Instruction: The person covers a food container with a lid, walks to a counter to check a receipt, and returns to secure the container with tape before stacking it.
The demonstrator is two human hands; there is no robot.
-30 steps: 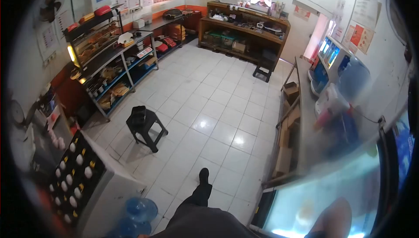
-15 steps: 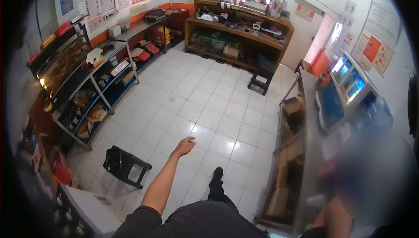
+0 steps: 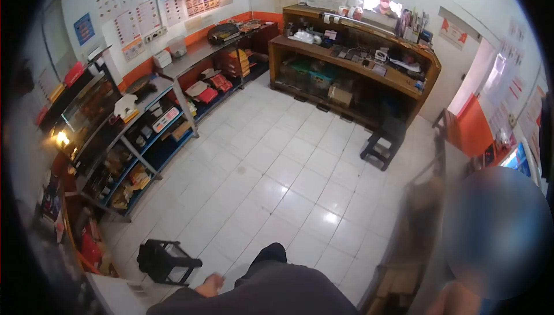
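Shelves (image 3: pixel 135 147) hold packaged goods; left hand (image 3: pixel 209 285), open or closed unclear, hangs beside the black stool (image 3: pixel 164 260).

We log one black stool (image 3: pixel 164 260): square seat, four legs with crossbars. It stands upright on the white tiled floor (image 3: pixel 288 188), low in the left of the view, just beside a white counter (image 3: pixel 112 295) corner, apart from the shelves (image 3: pixel 133 153).

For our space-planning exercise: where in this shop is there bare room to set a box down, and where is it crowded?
The tiled floor is bare between the metal shelves, the wooden counter, the far stool and the near stool. The shelves and counter tops are packed.
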